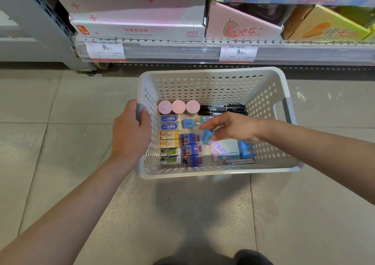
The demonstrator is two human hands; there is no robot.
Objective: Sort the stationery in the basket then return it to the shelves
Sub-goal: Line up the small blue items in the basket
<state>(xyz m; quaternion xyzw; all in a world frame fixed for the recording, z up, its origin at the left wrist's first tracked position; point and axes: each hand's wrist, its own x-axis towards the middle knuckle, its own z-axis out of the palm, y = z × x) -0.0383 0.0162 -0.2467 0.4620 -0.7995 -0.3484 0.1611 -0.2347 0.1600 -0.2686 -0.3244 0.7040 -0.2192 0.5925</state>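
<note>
Head view: left hand (130,131) grips the basket (211,75) by its side handle; right hand (231,128) pinches a small blue eraser (207,136) over loose items just beneath it. Likely light, stiff, best held across its flat sides.

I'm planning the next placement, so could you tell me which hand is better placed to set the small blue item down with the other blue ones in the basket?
Probably the right hand: it holds the small blue item inside the basket, while the left hand grips the basket's rim.
</note>
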